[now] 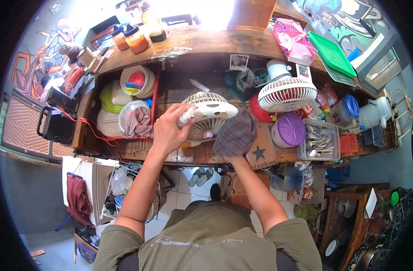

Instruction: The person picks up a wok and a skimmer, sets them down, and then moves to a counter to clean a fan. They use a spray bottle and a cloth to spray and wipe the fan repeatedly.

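A small white electric fan (209, 109) stands tilted on the wooden counter in front of me. My left hand (171, 128) is closed around its left side, fingers at the rim of the housing. A dark plaid cloth (236, 134) drapes over my right hand (234, 158) and lies against the fan's right side. Most of the right hand's fingers are hidden under the cloth. A second white fan (287, 95) stands to the right, its cage facing forward.
Bowls and plates (111, 97) fill the counter's left part, beside a tub (134, 116) with a striped cloth. To the right are a purple-lidded container (290, 129) and a cutlery bin (320, 141). Jars (136, 40) stand on the upper ledge. Slippers (200, 176) lie on the floor.
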{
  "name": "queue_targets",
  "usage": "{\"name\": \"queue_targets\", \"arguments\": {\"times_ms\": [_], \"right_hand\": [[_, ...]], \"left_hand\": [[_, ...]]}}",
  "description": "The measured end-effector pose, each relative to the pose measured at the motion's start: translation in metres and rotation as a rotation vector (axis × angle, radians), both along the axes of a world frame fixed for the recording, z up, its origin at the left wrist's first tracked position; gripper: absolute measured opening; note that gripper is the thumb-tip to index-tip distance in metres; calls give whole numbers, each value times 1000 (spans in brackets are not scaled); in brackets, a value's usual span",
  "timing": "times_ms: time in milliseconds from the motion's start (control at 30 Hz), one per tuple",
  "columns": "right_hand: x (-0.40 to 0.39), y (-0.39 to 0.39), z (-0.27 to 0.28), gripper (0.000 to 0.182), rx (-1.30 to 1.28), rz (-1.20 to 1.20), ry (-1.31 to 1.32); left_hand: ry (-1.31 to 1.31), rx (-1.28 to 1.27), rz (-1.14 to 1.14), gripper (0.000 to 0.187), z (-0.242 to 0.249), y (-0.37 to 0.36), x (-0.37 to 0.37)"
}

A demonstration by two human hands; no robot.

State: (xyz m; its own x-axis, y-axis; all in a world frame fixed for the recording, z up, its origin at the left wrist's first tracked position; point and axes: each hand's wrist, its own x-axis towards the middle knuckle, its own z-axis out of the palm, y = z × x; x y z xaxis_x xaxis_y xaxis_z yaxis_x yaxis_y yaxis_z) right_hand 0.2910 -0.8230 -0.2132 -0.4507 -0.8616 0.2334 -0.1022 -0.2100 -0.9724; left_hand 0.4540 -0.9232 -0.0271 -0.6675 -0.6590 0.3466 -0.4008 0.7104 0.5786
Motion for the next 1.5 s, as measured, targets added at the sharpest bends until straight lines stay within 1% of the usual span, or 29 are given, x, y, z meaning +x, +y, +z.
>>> {"name": "queue_targets", "arguments": {"times_ms": [33,133,167,233,267,400,467,567,600,633,700,733,767,833,867,933,967,1000,1233,1300,1333,1367,1400,1433,1500], "right_hand": [[-2,-3,-1,52,-9,0,6],[5,0,-13,48,220,-175,622],[8,2,6,48,225,-171,616],[5,1,44,44,128,-174,538],[2,1,34,44,126,-177,541],[-21,3,1,46,143,-335,546],[-23,14,-19,46,146,-417,549],[-22,22,-52,47,155,-544,546],[-21,10,-65,45,68,-551,388],[-24,3,-65,45,72,-558,385],[-33,-13,-61,43,235,-501,377],[-36,-14,-46,43,282,-553,602],[-38,-13,-37,43,282,-553,596],[-41,-6,-27,44,79,-485,464],[-48,-10,-79,46,102,-435,300],[-35,-1,-123,46,79,-483,282],[-27,5,-121,46,47,-533,269],[-27,15,-117,42,106,-518,411],[-40,-23,-63,37,-49,-576,344],[-41,-30,-40,35,-101,-588,315],[-40,-30,-17,35,-99,-583,309],[-39,-29,14,37,-123,-594,479],[-37,-29,30,38,-148,-601,649],[-35,-31,17,38,-147,-593,642],[-35,-38,-34,39,-127,-611,449]], "left_hand": [[1,-1,-3,31,0,-1,0],[-9,6,4,31,4,3,0],[-14,18,11,30,4,4,0],[-12,0,8,31,0,0,1],[-6,-17,6,32,-2,-2,1],[-8,-21,7,32,0,0,1],[-19,32,3,31,3,1,2],[18,7,-42,33,0,-2,3],[3,13,-40,34,0,-2,3],[1,14,-48,34,1,-1,2],[-13,1,-26,34,4,-1,1],[-11,3,-23,34,3,-1,1],[-17,2,-24,34,3,-1,1],[-5,-1,-34,34,1,0,1],[-10,1,-35,34,1,0,1],[-13,-17,-28,34,0,0,0],[-15,-21,-32,34,1,0,0],[-17,-17,-39,35,1,0,0],[-31,-18,-23,35,3,3,-2],[-29,-34,-30,34,2,2,-2],[-22,-46,-41,34,1,2,-2],[-28,-46,-34,34,1,1,-3],[-27,-29,-38,34,2,0,-3],[-28,-12,-43,34,2,1,-2],[-41,-15,-31,34,1,2,0]]}}
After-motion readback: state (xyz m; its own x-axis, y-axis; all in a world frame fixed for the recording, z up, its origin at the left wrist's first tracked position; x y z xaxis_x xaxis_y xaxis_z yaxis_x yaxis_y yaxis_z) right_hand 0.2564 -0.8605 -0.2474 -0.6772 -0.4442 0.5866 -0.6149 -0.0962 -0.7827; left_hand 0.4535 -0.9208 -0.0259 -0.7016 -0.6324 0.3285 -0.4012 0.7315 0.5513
